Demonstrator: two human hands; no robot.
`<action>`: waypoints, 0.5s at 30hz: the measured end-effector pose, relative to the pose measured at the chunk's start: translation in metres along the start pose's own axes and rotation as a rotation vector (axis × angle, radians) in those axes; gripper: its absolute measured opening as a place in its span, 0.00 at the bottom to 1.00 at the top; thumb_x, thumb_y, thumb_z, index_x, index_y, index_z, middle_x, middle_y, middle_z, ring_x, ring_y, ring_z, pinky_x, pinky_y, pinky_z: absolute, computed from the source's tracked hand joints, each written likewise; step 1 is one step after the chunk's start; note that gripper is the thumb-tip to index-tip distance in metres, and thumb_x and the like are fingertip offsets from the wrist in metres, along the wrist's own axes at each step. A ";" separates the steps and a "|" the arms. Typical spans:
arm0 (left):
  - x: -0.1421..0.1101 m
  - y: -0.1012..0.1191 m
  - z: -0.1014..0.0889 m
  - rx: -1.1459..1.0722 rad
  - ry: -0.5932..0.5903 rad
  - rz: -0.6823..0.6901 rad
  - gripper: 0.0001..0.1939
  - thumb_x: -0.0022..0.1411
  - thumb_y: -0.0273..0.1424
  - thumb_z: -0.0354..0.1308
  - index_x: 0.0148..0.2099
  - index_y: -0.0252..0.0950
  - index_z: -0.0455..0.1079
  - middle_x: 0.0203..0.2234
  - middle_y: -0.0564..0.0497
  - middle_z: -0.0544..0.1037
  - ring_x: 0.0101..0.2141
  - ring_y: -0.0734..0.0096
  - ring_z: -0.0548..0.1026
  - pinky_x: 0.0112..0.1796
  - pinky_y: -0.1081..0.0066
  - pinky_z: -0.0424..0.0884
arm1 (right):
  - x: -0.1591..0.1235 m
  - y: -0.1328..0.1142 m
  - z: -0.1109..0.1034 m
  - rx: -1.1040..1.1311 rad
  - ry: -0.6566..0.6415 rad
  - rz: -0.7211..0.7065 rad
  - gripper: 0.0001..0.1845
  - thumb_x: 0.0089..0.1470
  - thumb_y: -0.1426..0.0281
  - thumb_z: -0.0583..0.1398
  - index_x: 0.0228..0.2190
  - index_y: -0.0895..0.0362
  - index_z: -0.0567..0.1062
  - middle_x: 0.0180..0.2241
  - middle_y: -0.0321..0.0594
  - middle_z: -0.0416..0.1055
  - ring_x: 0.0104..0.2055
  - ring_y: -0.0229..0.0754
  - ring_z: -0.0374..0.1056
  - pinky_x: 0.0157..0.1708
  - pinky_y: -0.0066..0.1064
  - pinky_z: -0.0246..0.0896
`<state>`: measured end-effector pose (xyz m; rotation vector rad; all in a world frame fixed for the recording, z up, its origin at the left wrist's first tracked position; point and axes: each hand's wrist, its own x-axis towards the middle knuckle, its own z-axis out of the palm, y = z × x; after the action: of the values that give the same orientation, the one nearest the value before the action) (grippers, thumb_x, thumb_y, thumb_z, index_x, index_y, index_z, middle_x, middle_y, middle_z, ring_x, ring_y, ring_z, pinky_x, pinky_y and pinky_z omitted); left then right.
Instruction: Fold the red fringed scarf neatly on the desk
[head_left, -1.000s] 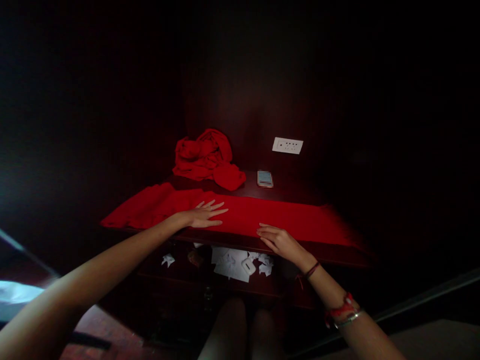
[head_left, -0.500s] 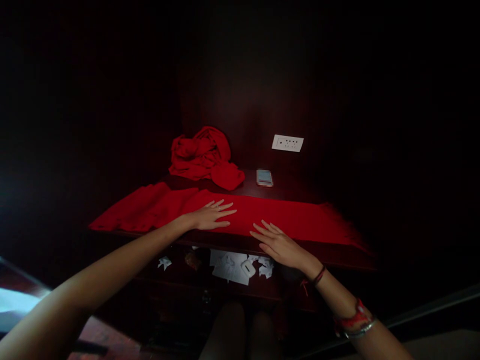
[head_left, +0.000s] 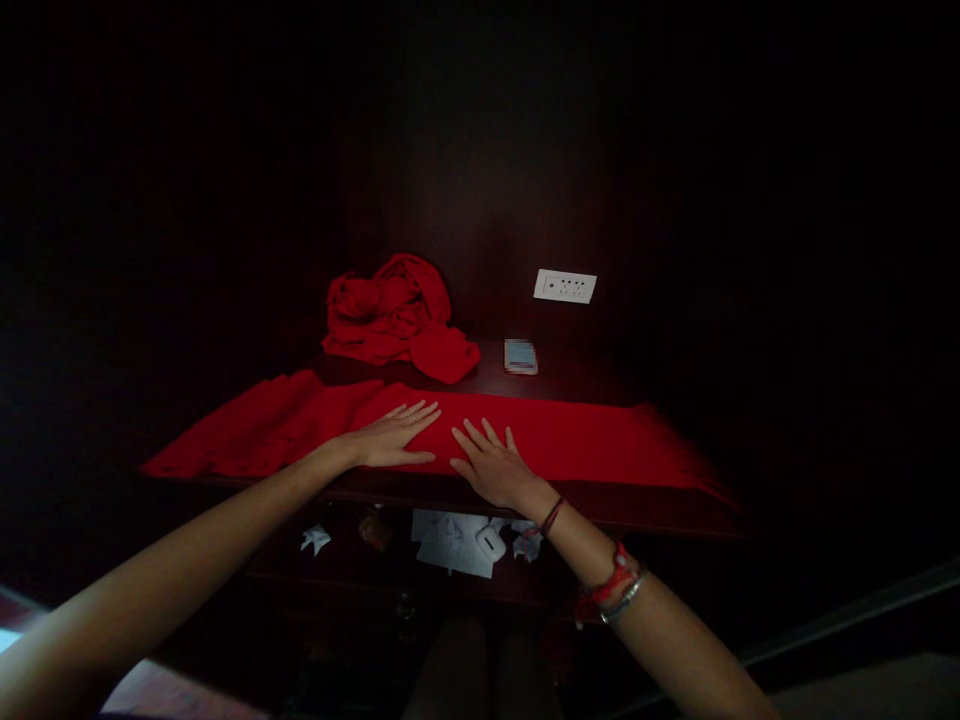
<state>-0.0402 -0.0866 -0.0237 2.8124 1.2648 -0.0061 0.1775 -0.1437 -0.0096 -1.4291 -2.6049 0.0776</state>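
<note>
A long red cloth (head_left: 592, 440) with fringed-looking ends lies stretched across the dark desk top. Its right part is smooth, while the left part shows wrinkles. My left hand (head_left: 394, 437) rests flat on the cloth left of the middle, fingers spread. Close beside it, my right hand (head_left: 495, 465) lies on the cloth near the front edge, palm down with its fingers apart. Neither hand grips anything. Behind the cloth sits a crumpled heap of red fabric (head_left: 397, 320).
A phone-like flat object (head_left: 520, 357) lies at the back of the desk, below a white socket plate (head_left: 565, 286) on the wall. Under the desk's front edge, an open drawer or shelf holds papers (head_left: 454, 555), a white case (head_left: 491, 543) and crumpled scraps (head_left: 316, 540).
My right hand has slid left along the cloth, nearer my left hand. My left hand has also shifted slightly left. The view has turned a little to the right.
</note>
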 end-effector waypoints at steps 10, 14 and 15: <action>-0.002 -0.001 -0.002 0.024 -0.029 0.022 0.42 0.53 0.54 0.38 0.60 0.32 0.32 0.58 0.43 0.36 0.56 0.62 0.36 0.52 0.64 0.40 | -0.086 0.132 -0.018 -0.107 -0.162 0.521 0.29 0.54 0.58 0.39 0.55 0.55 0.46 0.58 0.41 0.36 0.58 0.50 0.33 0.53 0.50 0.34; 0.000 0.000 -0.004 0.019 -0.032 0.032 0.42 0.52 0.54 0.39 0.60 0.32 0.33 0.58 0.43 0.36 0.56 0.61 0.36 0.53 0.63 0.40 | -0.079 0.121 -0.026 -0.140 -0.020 0.560 0.30 0.54 0.56 0.40 0.54 0.59 0.52 0.57 0.46 0.42 0.58 0.53 0.34 0.52 0.51 0.34; 0.000 -0.001 -0.004 0.018 -0.030 0.033 0.42 0.53 0.53 0.39 0.60 0.32 0.33 0.58 0.43 0.36 0.56 0.61 0.36 0.53 0.63 0.40 | -0.068 0.106 -0.025 -0.120 0.034 0.489 0.30 0.54 0.56 0.39 0.54 0.58 0.51 0.57 0.45 0.41 0.58 0.52 0.33 0.52 0.51 0.33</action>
<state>-0.0410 -0.0862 -0.0198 2.8362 1.2184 -0.0585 0.3056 -0.1445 -0.0071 -2.0576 -2.2070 -0.0425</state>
